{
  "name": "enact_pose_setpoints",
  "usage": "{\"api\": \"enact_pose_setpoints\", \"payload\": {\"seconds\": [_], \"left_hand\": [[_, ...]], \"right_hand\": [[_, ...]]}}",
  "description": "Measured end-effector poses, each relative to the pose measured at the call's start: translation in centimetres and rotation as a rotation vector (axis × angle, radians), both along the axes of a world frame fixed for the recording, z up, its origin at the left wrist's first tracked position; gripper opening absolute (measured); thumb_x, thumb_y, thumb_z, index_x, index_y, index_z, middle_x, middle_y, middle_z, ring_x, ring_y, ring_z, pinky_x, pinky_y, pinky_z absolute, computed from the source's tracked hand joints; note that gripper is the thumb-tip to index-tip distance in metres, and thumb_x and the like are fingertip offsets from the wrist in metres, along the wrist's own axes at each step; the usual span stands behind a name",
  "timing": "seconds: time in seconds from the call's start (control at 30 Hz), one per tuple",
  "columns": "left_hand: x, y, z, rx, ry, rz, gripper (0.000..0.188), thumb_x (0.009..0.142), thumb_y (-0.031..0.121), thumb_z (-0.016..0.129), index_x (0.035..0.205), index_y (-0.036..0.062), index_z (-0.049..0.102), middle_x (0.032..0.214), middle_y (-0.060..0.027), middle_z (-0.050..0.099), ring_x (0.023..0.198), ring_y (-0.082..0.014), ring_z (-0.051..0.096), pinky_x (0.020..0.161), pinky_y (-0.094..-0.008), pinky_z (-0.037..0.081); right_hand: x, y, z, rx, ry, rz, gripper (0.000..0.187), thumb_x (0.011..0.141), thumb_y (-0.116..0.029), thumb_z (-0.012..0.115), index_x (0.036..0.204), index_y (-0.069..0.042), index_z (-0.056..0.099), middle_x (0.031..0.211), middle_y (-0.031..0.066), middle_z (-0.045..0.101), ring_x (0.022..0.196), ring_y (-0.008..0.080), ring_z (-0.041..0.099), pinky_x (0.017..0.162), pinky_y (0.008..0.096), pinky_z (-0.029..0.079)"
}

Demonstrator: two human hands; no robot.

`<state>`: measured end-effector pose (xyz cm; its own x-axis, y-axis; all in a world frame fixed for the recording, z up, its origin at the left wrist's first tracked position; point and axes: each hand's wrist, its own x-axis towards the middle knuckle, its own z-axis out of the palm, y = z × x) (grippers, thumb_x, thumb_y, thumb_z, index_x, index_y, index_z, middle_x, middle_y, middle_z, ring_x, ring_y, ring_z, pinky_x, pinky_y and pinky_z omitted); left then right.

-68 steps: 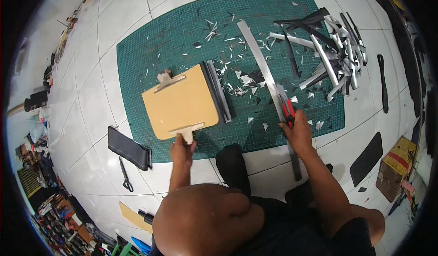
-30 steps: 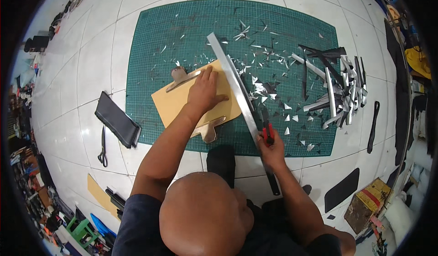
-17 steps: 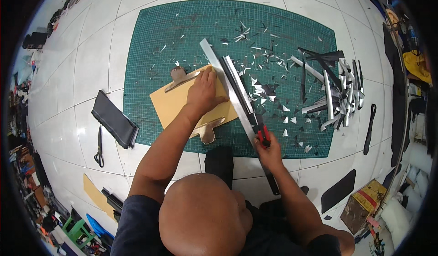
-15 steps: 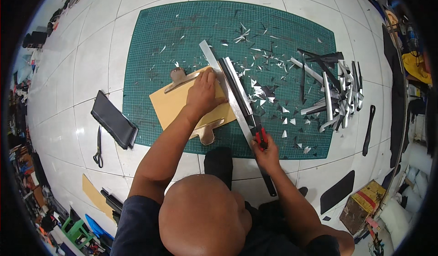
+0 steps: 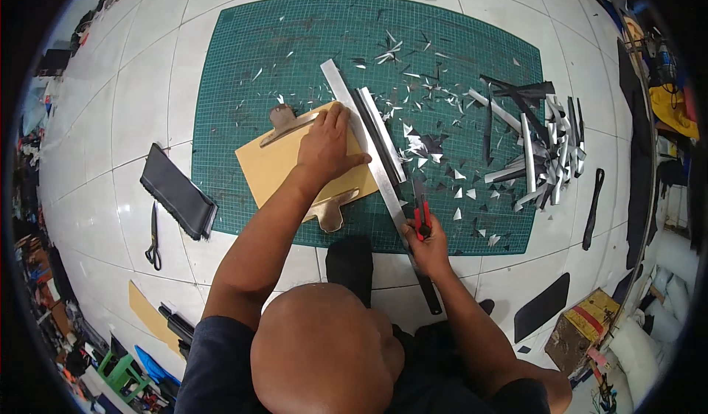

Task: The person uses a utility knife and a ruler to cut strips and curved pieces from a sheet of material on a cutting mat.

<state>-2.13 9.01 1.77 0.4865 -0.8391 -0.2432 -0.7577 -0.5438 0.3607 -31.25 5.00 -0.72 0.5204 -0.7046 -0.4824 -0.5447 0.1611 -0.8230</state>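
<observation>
A tan cardboard template (image 5: 284,165) lies on the green cutting mat (image 5: 310,38). My left hand (image 5: 327,147) presses flat on the template's right edge, against a long metal ruler (image 5: 363,145) that runs diagonally across the mat. A dark strip (image 5: 377,135) lies along the ruler's right side. My right hand (image 5: 428,243) grips a red and black utility knife (image 5: 421,211) at the ruler's near end, blade pointing up the ruler.
Cut black and white strips (image 5: 537,145) pile up on the mat's right, with small offcuts (image 5: 435,145) scattered mid-mat. A folded black piece (image 5: 177,200) and scissors (image 5: 153,227) lie left on the white tiles. Black pieces (image 5: 542,307) and a box (image 5: 577,331) lie right.
My left hand has moved from the template's bottom tab to its right edge. The ruler has shifted left against the template, and my right hand with the knife has followed to the ruler's near end.
</observation>
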Motion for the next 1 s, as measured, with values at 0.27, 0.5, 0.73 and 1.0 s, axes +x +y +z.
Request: {"api": "enact_pose_setpoints", "payload": {"seconds": [0.27,0.5,0.73,1.0], "left_hand": [[0.0,0.1,-0.4,-0.015,-0.031,-0.028,0.103,0.067,0.052,0.081,0.145,0.0024,0.035,0.150,-0.0182,0.035,0.138,-0.0375,0.035,0.109,-0.0446,0.040],[0.1,0.0,-0.3,0.005,-0.025,-0.037,0.103,0.067,0.050,0.082,0.145,0.0022,0.034,0.151,-0.0191,0.034,0.138,-0.0377,0.035,0.110,-0.0447,0.039],[-0.1,-0.3,-0.2,0.014,-0.039,-0.054,0.103,0.067,0.049,0.083,0.144,0.0007,0.034,0.150,-0.0197,0.034,0.138,-0.0378,0.035,0.111,-0.0437,0.038],[0.1,0.0,-0.5,-0.008,-0.055,-0.061,0.104,0.067,0.051,0.082,0.143,-0.0005,0.035,0.150,-0.0199,0.034,0.136,-0.0383,0.036,0.111,-0.0433,0.039]], "right_hand": [[0.0,-0.2,0.5,-0.005,0.008,0.029,0.028,0.088,-0.020,0.071,0.107,-0.003,0.059,0.091,0.0088,0.068,0.080,0.0164,0.065,0.073,0.0318,0.051],[0.0,0.0,-0.1,-0.047,-0.024,0.018,0.030,0.088,-0.021,0.071,0.107,-0.002,0.058,0.091,0.0098,0.068,0.080,0.0166,0.065,0.074,0.0313,0.051],[-0.3,0.0,-0.7,-0.020,-0.025,0.014,0.032,0.088,-0.022,0.071,0.109,-0.002,0.058,0.094,0.0108,0.069,0.084,0.0172,0.066,0.076,0.0322,0.052],[0.2,-0.1,0.4,0.008,0.011,0.037,0.030,0.089,-0.021,0.070,0.108,-0.002,0.058,0.096,0.0113,0.069,0.085,0.0179,0.066,0.077,0.0329,0.052]]}}
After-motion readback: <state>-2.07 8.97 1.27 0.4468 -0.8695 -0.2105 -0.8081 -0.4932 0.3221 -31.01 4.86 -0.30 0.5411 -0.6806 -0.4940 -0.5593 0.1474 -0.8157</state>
